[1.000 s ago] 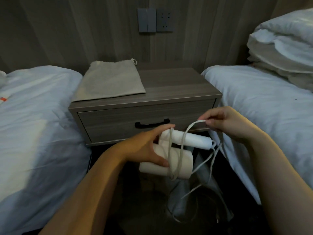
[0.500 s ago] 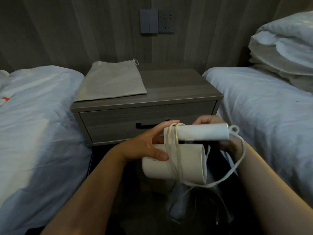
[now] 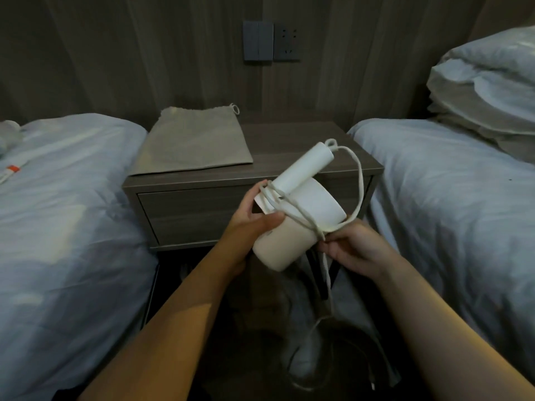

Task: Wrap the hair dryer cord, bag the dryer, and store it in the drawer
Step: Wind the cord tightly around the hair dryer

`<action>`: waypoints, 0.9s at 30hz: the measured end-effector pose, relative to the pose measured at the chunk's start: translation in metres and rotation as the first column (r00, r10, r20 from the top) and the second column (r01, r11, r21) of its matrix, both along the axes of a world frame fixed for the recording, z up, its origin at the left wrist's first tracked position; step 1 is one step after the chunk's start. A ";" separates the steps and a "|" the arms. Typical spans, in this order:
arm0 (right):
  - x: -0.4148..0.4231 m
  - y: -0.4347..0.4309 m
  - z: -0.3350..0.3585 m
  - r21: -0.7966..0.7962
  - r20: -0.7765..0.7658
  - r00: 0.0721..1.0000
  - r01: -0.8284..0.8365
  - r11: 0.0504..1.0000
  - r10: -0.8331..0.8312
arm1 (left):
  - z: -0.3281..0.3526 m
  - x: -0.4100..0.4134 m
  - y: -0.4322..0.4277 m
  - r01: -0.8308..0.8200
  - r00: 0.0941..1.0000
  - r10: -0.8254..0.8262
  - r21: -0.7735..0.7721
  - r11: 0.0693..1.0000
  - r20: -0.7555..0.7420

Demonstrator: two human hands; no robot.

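Bedside scene, seen from above the hands. A counter point(image 3: 292, 157) with one drawer point(image 3: 197, 218) stands against the far panelled wall, between two beds: the left bed point(image 3: 72, 212) and the right bed point(image 3: 448, 198). One flat drawstring bag point(image 3: 191, 143) lies on the far left of the counter top. One switch plate point(image 3: 257, 40) and one socket point(image 3: 286, 40) sit side by side on the wall above. Folded bedding point(image 3: 486, 91) is piled at the far right, and a small orange-tipped item point(image 3: 13, 169) lies on the left bed.

The one white hair dryer point(image 3: 289, 238) is held in the air in front of the drawer, hiding the drawer's middle and right — its handle tilts up toward the far right. The left hand point(image 3: 252, 218) grips the barrel's left end. The right hand point(image 3: 356, 250) pinches the cord point(image 3: 359, 180) just beside the barrel's near right. Several strands cross the barrel; one loop arcs from the handle tip to the right hand, and the rest hangs to the dim floor.
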State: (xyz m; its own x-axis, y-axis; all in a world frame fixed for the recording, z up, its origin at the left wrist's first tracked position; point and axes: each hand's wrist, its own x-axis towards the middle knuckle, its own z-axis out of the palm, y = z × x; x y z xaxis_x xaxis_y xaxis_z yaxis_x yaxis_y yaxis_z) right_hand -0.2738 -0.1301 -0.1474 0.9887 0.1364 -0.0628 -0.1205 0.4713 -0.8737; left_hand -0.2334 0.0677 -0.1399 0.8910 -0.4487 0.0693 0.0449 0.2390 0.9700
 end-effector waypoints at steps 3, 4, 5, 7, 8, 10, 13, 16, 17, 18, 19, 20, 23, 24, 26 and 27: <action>-0.003 0.003 0.000 0.062 0.010 0.994 -0.110 0.992 0.109 | 0.004 -0.005 -0.004 -0.094 0.995 0.095 0.021 0.995 -0.015; -0.003 0.001 0.000 0.093 0.016 0.989 -0.151 0.984 0.150 | 0.004 -0.006 -0.005 -0.130 0.991 0.130 0.016 0.991 -0.012; -0.003 -0.001 -0.001 0.110 0.005 0.980 -0.199 0.974 0.200 | 0.005 -0.007 -0.005 -0.165 0.986 0.165 0.009 0.986 0.000; -0.003 0.002 -0.003 0.126 -0.019 0.977 -0.208 0.970 0.212 | 0.008 -0.009 -0.007 -0.217 0.976 0.217 -0.007 0.976 0.026; -0.004 0.007 -0.004 0.118 -0.031 0.982 -0.180 0.977 0.185 | 0.008 -0.010 -0.008 -0.240 0.970 0.240 0.001 0.971 0.045; -0.005 0.021 -0.001 0.035 -0.084 0.993 -0.080 0.996 0.083 | 0.006 -0.012 -0.011 -0.259 0.962 0.253 0.050 0.965 0.098; -0.007 0.029 -0.002 -0.034 -0.109 0.991 0.075 0.997 -0.079 | 0.002 -0.015 -0.014 -0.208 0.972 0.191 0.126 0.970 0.137; -0.010 0.026 0.002 0.021 -0.100 0.989 0.116 0.993 -0.114 | 0.004 -0.012 -0.010 -0.145 0.985 0.124 0.187 0.972 0.119; -0.010 0.024 0.003 0.043 -0.116 0.986 0.122 0.992 -0.116 | 0.006 -0.010 -0.008 -0.145 0.984 0.118 0.218 0.965 0.134; -0.010 0.021 0.004 0.053 -0.131 0.985 0.121 0.991 -0.114 | 0.008 -0.008 -0.006 -0.158 0.981 0.124 0.249 0.955 0.148; -0.011 0.019 0.006 0.050 -0.143 0.983 0.122 0.991 -0.114 | 0.011 -0.007 -0.004 -0.178 0.978 0.140 0.272 0.946 0.152; -0.009 0.015 0.005 0.037 -0.147 0.983 0.116 0.993 -0.109 | 0.012 -0.006 -0.003 -0.188 0.978 0.156 0.274 0.943 0.136; -0.010 0.010 0.007 -0.002 -0.150 0.986 0.078 0.997 -0.078 | 0.014 -0.005 -0.003 -0.152 0.988 0.145 0.213 0.965 0.050; -0.010 0.008 0.007 0.006 -0.155 0.985 0.072 0.997 -0.070 | 0.013 -0.006 -0.004 -0.138 0.990 0.136 0.190 0.972 0.027; -0.013 0.010 0.011 0.008 -0.168 0.984 0.061 0.998 -0.059 | 0.012 -0.007 -0.007 -0.134 0.990 0.138 0.124 0.983 -0.024; -0.015 0.011 0.013 -0.010 -0.169 0.984 0.061 0.998 -0.061 | 0.012 -0.008 -0.009 -0.146 0.987 0.151 0.095 0.985 -0.046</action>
State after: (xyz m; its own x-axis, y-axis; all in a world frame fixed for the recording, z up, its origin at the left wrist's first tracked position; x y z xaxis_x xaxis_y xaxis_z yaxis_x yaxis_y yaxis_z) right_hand -0.2885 -0.1190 -0.1344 0.9702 0.0754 -0.2301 -0.2377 0.4779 -0.8457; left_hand -0.2417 0.0587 -0.1276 0.9495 -0.3133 -0.0150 0.0674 0.1572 0.9853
